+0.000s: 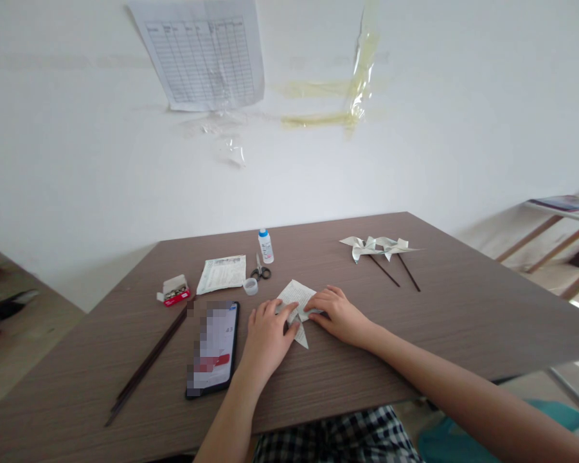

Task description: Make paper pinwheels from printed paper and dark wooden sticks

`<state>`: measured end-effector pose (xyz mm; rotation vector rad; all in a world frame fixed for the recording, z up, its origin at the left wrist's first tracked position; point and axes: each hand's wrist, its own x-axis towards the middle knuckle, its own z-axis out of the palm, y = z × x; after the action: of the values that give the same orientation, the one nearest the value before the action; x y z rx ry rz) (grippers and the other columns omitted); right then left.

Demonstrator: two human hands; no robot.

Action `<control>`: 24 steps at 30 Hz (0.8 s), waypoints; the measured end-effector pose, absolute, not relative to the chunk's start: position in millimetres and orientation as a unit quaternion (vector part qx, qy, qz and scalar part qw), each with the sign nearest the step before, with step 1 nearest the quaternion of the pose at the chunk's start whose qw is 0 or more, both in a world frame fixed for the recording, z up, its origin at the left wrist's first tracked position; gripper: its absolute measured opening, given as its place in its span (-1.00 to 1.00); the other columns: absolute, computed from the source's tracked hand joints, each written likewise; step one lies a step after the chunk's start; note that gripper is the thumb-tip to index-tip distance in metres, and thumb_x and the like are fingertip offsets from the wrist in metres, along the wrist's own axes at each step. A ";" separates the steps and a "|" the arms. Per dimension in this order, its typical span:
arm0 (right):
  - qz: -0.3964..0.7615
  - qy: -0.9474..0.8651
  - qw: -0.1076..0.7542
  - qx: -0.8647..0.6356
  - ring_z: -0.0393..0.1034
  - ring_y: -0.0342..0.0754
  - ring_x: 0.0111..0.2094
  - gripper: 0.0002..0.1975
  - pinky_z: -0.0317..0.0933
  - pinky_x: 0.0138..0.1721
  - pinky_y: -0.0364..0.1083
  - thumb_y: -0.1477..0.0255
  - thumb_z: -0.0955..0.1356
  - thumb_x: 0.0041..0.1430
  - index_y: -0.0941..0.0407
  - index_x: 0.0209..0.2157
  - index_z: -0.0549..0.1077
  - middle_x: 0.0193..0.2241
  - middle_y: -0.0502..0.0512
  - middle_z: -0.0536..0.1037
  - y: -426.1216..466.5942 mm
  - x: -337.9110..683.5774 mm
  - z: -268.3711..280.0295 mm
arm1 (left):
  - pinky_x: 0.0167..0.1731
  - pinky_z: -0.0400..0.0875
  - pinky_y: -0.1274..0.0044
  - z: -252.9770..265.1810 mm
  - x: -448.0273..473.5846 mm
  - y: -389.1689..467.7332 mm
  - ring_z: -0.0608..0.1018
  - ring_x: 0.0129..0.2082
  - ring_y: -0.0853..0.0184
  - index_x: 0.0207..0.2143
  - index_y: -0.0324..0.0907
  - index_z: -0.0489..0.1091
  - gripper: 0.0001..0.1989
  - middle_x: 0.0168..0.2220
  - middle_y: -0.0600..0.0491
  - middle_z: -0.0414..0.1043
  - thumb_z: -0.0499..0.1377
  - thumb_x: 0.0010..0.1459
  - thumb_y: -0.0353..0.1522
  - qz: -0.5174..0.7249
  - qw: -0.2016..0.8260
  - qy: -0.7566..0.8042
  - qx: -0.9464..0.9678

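Note:
A small folded sheet of printed paper (293,291) lies on the table in front of me, one pointed flap turned toward me. My left hand (268,326) rests over its left side, index finger and thumb closed at the flap. From the other side, my right hand (338,313) pinches the paper's right edge with fingers and thumb together. The hands hide part of the folds. Left of my left hand lies a black-framed phone (212,350), its screen partly blurred out.
Beyond the paper are a small plastic cap (250,287), scissors (261,272), a blue-capped bottle (266,247) and stacked paper (222,273). A small red-and-white box (174,291) and dark sticks (149,361) lie left. Two paper pinwheels (366,247) on sticks lie back right, near the wall.

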<state>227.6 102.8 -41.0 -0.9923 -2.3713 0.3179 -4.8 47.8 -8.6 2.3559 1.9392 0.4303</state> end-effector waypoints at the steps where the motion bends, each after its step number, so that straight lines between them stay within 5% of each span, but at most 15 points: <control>1: 0.114 -0.882 0.271 -0.368 0.72 0.18 0.10 -0.78 0.28 0.50 0.33 0.55 0.47 0.51 0.00 0.02 0.75 -0.01 0.14 0.84 102.7 227.5 -40.9 | 0.45 0.50 -0.05 -8.2 -4.5 47.5 0.61 0.42 -0.13 0.35 0.13 0.69 -0.56 0.36 -0.13 0.67 0.35 0.50 -0.35 0.139 0.028 0.629 0.764; 24: 0.066 -0.894 0.252 -0.365 0.68 0.18 0.12 -0.80 0.27 0.50 0.36 0.46 0.48 0.57 0.01 0.11 0.75 0.02 0.19 0.80 100.1 223.6 -40.7 | 0.42 0.50 -0.10 -8.3 -0.8 45.7 0.60 0.39 -0.18 0.25 0.09 0.75 -0.65 0.34 -0.17 0.67 0.36 0.50 -0.33 0.146 0.016 0.627 0.765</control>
<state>223.6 100.1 -40.7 -0.9929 -2.4303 0.1805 -0.8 45.7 -8.3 2.3804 1.9486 0.4533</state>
